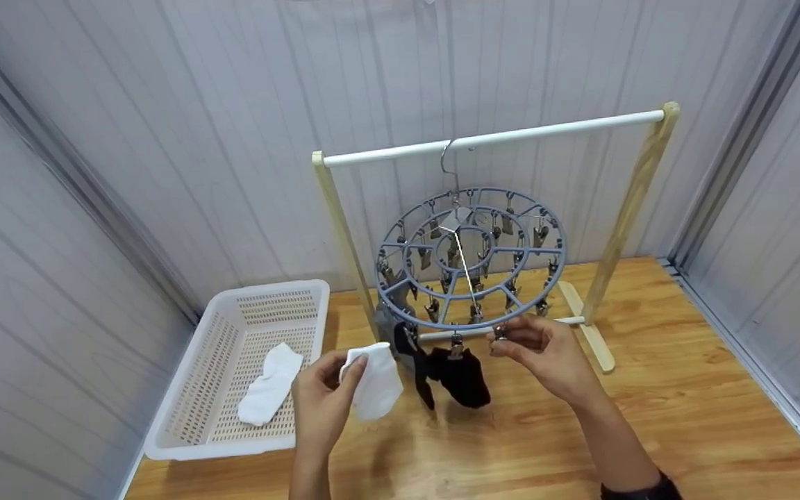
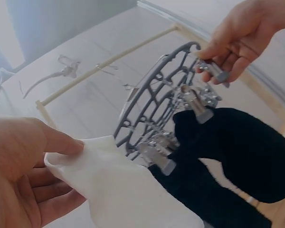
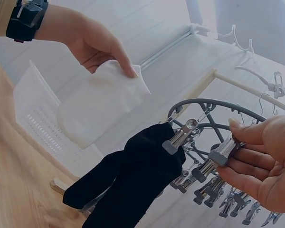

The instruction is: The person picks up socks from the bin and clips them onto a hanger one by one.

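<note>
White sock: we see it (image 1: 380, 389) pinched by its upper edge in the left hand (image 1: 323, 399), its long axis hanging roughly downward.
Sock to clip: the sock is to the left of the metal clip (image 3: 223, 151), well apart from it, with black socks (image 1: 464, 378) hanging between.
Right hand: nearer the round hanger (image 1: 435, 324), thumb and fingers (image 1: 546, 354) pinching that clip at the rim; we cannot tell whether the clip is spread.
Left hand's pose: thumb on the near face, fingers behind, beside the white basket (image 1: 233, 451).
</note>
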Demonstrator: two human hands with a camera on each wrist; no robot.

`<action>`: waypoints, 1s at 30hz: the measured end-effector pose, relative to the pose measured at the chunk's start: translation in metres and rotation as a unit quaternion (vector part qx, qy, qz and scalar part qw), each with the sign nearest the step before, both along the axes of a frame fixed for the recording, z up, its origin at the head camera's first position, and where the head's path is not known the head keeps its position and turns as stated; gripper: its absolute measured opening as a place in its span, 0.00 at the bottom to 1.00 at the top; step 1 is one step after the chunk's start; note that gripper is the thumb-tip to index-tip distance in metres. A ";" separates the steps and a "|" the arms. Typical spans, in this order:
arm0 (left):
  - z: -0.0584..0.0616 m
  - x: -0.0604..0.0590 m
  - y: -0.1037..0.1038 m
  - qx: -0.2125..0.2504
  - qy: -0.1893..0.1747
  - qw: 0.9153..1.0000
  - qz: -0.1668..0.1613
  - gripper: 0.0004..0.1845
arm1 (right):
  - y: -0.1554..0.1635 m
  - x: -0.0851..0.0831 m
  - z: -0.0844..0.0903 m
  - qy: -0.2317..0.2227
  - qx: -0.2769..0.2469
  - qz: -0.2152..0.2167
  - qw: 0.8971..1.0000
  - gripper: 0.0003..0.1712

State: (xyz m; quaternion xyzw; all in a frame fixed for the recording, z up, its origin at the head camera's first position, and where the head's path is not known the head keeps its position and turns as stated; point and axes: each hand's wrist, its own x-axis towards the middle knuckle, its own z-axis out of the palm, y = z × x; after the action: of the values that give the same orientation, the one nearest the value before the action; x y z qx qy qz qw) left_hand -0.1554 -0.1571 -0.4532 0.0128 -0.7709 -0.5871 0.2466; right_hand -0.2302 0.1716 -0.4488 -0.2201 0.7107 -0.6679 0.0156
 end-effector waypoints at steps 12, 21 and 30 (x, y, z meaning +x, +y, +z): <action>-0.004 -0.002 0.028 0.021 -0.021 0.997 -0.073 0.07 | -0.001 0.000 0.000 -0.007 -0.005 0.004 1.000 0.14; -0.007 0.000 0.045 0.030 -0.035 0.989 -0.138 0.07 | -0.003 0.001 0.001 -0.044 0.010 -0.018 0.999 0.20; -0.009 0.000 0.055 0.015 -0.015 0.987 -0.157 0.07 | -0.003 0.002 0.003 -0.026 -0.003 -0.003 1.000 0.17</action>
State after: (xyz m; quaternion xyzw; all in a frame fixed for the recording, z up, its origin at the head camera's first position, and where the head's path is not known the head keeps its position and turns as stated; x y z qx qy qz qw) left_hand -0.1552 -0.1023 -0.4619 -0.0955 -0.7579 -0.6301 0.1393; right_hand -0.2280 0.1685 -0.4459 -0.2002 0.7091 -0.6753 0.0313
